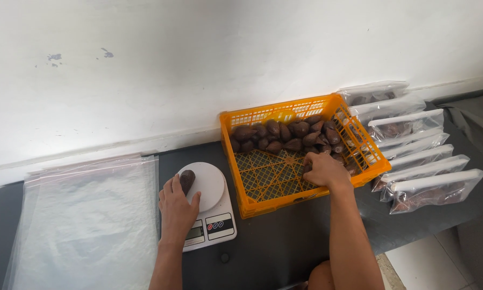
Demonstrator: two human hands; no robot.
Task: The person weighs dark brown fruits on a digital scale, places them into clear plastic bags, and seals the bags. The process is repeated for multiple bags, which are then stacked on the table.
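My left hand (pixel 177 207) rests on the round white plate of a small kitchen scale (pixel 212 185), its fingers touching a single dark brown scaly fruit (pixel 187 180) that lies on the plate. My right hand (pixel 324 171) reaches into an orange plastic crate (pixel 257 201) and its fingers curl down among the brown fruits (pixel 284 135) piled along the crate's far side and right side. What the right fingers grip is hidden from view.
A stack of clear plastic bags (pixel 85 225) lies flat at the left on the dark table (pixel 279 241). Several sealed clear bags filled with fruit (pixel 419 156) lie overlapping at the right. A white wall stands behind; the table's front edge is near my knees.
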